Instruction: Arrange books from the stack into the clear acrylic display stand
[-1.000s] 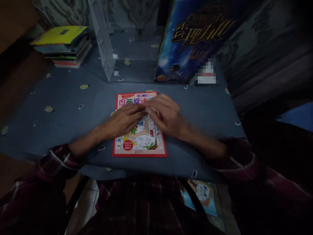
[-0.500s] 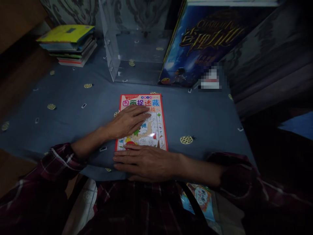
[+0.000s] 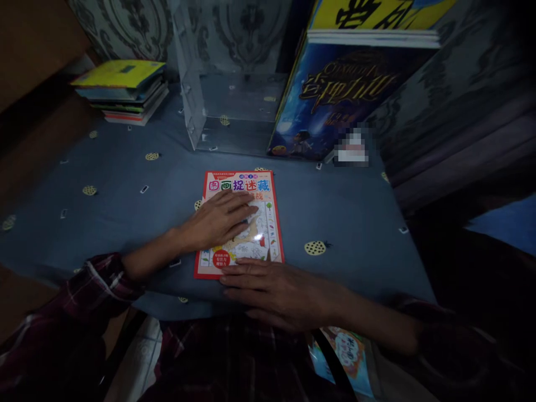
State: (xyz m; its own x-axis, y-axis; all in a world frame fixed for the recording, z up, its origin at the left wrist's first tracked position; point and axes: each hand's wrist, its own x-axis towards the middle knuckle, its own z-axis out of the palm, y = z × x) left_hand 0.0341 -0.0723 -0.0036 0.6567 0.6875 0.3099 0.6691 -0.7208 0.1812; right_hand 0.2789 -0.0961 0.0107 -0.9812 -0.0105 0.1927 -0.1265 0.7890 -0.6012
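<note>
A red-bordered picture book [image 3: 263, 223] with colourful Chinese characters on its cover lies closed on the blue tablecloth. My left hand [image 3: 220, 219] rests flat across the book's left and middle part, fingers stretched out toward the right. Over its lower right edge lies my right hand [image 3: 280, 290], fingers extended toward the left, their tips on the cover near a red round label. Both hands hide parts of the cover, and neither grips anything.
A stack of books [image 3: 121, 92] sits at the back left of the table [image 3: 352, 206]. Behind the picture book stands a clear acrylic holder [image 3: 234, 131], with large blue and yellow books [image 3: 335, 100] upright in its right side. A colourful packet [image 3: 345, 357] is below the table edge.
My right hand has slid right and toward me, uncovering the book's lower left corner and red label. My left hand stays on the cover. The view has tilted up slightly.
</note>
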